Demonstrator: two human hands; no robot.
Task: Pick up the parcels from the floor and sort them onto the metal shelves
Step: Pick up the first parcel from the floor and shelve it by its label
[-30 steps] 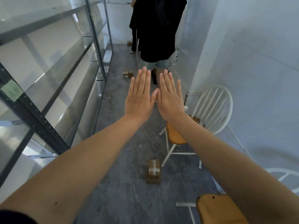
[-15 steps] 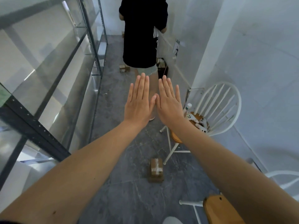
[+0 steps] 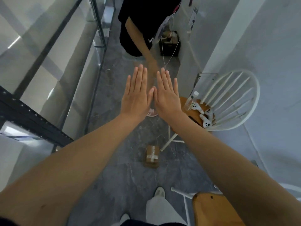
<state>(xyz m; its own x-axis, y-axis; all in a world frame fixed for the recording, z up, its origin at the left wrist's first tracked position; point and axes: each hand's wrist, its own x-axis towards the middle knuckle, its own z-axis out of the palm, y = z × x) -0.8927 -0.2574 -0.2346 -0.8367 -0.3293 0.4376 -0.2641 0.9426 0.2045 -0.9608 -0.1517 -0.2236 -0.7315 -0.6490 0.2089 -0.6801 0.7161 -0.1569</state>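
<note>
Grey floor [image 3: 130,185], taped brown cardboard parcel [image 3: 151,158], flat hands above

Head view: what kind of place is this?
Probably a narrow storeroom or parcel-sorting aisle. Cues: metal shelves run along the left, a taped cardboard parcel lies on the grey stone-look floor, and a white spindle-back chair stands by the right wall.

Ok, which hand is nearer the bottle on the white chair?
Right. The right hand is flat and open just left of the bottle in view; the left hand is beyond it, toward the metal shelves.
</note>
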